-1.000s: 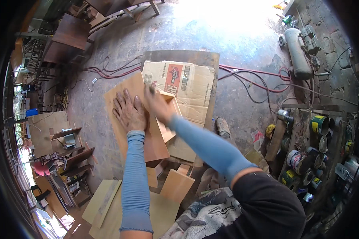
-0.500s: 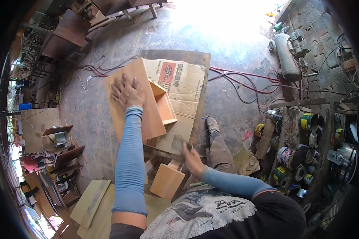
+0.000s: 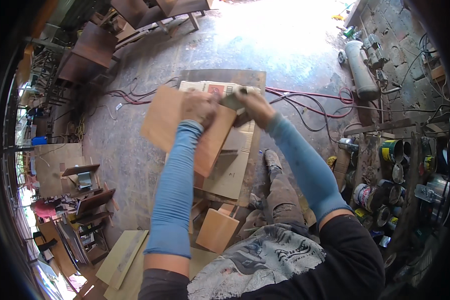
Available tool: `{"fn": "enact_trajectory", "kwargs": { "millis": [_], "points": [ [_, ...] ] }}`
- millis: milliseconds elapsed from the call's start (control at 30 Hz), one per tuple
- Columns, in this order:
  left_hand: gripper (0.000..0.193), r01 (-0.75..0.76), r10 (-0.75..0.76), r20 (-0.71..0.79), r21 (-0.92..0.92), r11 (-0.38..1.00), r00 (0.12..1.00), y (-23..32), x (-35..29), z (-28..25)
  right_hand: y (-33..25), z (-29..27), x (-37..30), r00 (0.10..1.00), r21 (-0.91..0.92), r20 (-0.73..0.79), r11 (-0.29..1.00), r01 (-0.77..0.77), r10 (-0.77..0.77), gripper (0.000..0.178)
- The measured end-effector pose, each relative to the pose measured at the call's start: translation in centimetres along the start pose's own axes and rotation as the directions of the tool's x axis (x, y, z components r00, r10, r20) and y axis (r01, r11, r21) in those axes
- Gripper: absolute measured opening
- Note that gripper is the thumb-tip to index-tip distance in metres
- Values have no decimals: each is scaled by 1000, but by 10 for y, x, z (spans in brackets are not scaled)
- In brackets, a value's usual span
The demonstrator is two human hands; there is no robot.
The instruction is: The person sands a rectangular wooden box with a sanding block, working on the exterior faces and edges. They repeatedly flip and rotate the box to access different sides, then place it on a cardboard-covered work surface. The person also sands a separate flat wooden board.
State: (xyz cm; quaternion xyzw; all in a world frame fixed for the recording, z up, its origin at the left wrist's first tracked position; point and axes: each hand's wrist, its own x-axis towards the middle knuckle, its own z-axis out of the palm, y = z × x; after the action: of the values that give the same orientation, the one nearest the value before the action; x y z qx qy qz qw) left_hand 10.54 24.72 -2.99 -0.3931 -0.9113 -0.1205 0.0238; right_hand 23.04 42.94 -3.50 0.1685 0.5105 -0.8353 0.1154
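Note:
A wooden drawer [image 3: 162,117] with a broad flat front panel is tilted on a cardboard sheet [image 3: 230,181] over the worktable [image 3: 255,76]. My left hand [image 3: 199,107] is closed on the drawer's upper part, its fingers curled and slightly blurred. Close beside it, my right hand [image 3: 259,109] grips a folded greyish-green piece of sandpaper [image 3: 231,101] against the drawer's upper right edge. The hands and the panel hide most of the drawer's inside.
A smaller wooden drawer [image 3: 217,230] sits below the worktable's near edge, with flat boards [image 3: 122,257] to its left. Paint cans [image 3: 367,197] crowd a rack at right. An air compressor [image 3: 360,70] and hoses [image 3: 310,102] lie beyond. Dark furniture [image 3: 92,45] stands far left.
My right hand has risen from the near side of the worktable to the drawer's upper edge with the sandpaper. My left hand has gone from flat on the panel to curled, and the drawer has tipped.

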Motion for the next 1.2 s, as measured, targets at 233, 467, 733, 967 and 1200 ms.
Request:
{"fn": "enact_trajectory", "kwargs": {
  "millis": [233,467,733,967,1200],
  "points": [
    [75,597,-596,-55,-8,802,801,-75,37,-25,49,75,72,727,-724,43,480,495,-685,83],
    [83,656,-655,-71,2,754,753,-91,46,-25,41,87,38,775,-783,7,478,397,-632,56],
    [82,677,-674,-221,-72,732,705,-134,24,-24,28,88,32,709,-643,224,446,623,-669,60],
    [84,623,-648,-219,-178,762,729,-133,29,-17,-1,108,92,653,-582,113,483,655,-749,64],
    [82,735,-734,-234,-99,671,638,-140,17,-35,13,117,29,777,-717,126,484,501,-617,68]
  ]
}}
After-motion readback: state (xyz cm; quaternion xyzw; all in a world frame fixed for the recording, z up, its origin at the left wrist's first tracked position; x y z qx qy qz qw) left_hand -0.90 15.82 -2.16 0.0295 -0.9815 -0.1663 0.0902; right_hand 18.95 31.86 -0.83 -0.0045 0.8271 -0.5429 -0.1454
